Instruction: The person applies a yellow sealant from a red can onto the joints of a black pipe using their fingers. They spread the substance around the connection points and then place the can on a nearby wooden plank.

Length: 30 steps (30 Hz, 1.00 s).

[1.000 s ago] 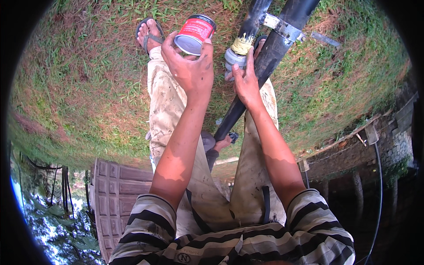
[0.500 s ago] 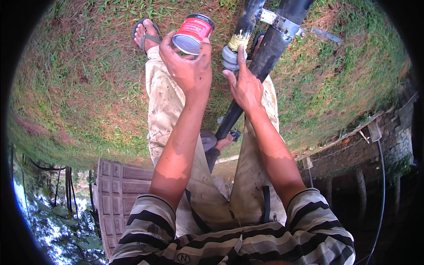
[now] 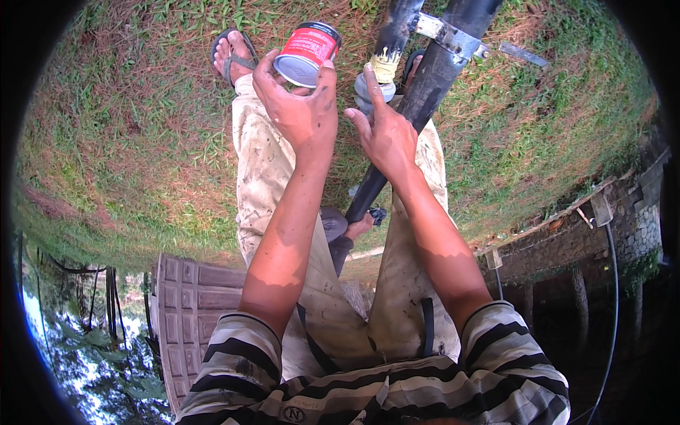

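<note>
My left hand is closed around a small tin can with a red and black label. The can is tilted, its silver-grey round end facing me. My right hand has its index finger stretched out and thumb apart, with the other fingers curled. Its fingertip lies over or against a grey rounded fitting at the end of a black pipe. Pale yellow paste coats the pipe's end just above the fitting. Whether the fingertip presses on it I cannot tell.
A metal clamp joins that pipe to a longer, thicker black pipe running between my legs. Another person's hand is near its lower end. A flat grey strip lies on the grass. A wooden panel stands behind.
My right hand has shifted a little left, its index fingertip moving from the front of the yellow paste to its left side. My left hand and the can have barely moved.
</note>
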### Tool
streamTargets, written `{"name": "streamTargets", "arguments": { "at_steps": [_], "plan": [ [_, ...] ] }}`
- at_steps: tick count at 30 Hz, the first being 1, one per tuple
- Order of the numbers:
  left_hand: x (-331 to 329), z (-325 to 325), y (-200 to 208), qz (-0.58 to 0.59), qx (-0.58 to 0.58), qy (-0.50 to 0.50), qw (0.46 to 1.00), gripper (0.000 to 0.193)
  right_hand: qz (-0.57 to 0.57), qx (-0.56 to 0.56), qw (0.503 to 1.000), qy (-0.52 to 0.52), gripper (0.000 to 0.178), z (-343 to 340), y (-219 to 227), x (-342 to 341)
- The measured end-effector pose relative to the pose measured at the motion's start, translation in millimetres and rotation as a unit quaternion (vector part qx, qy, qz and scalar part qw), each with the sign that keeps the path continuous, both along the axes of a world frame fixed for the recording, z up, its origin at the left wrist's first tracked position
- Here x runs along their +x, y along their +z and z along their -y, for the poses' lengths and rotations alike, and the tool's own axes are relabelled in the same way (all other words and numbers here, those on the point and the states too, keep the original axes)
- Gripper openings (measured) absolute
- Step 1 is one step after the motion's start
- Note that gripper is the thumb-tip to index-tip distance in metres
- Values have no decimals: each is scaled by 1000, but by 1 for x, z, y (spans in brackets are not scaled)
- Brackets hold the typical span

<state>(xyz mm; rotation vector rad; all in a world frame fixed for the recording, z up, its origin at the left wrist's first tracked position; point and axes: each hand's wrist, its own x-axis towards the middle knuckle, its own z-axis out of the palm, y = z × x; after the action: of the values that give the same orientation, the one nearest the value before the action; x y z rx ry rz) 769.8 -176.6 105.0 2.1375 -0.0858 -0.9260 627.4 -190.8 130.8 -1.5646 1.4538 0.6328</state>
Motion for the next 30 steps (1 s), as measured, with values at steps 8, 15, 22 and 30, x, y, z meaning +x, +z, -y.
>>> {"name": "streamTargets", "arguments": {
  "at_steps": [8,15,22,30],
  "plan": [
    [1,-2,-2,4,-7,-3,1000,74,93,11,952,-292,84,-14,-12,-23],
    [3,0,-4,-1,-3,6,1000,75,169,101,841,-505,66,2,-14,-19],
    [2,-2,-8,5,-1,7,1000,75,228,165,748,-601,63,13,-19,-21],
    [0,-3,-8,6,11,-9,1000,76,184,120,823,-524,75,0,-18,-14]
  ]
}}
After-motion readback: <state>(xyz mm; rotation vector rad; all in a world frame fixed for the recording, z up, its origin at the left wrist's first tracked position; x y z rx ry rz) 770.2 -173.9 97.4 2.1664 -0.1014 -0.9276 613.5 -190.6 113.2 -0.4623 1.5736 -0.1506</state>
